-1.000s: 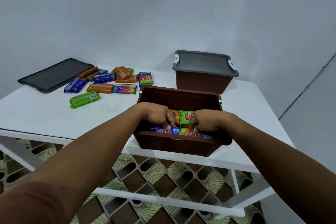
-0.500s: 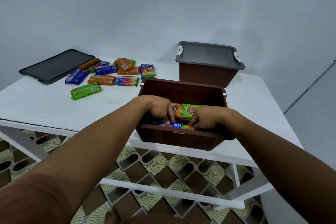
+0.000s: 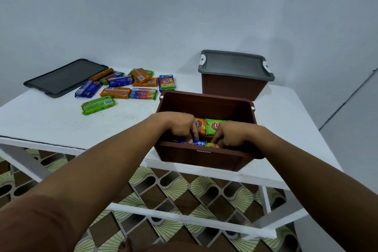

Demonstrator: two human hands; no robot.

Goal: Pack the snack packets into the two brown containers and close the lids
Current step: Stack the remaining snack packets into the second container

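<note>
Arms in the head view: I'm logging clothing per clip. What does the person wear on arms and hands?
Nothing shows on the left hand or the right hand: no gloves, watch, bracelet or ring in view. Both forearms are bare. A blurred reddish-brown patch at the bottom left edge may be a sleeve; I cannot tell.

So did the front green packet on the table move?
No. The green packet still lies just in front of the orange packet, with the same gap to the lid. Only the view shifted.
</note>
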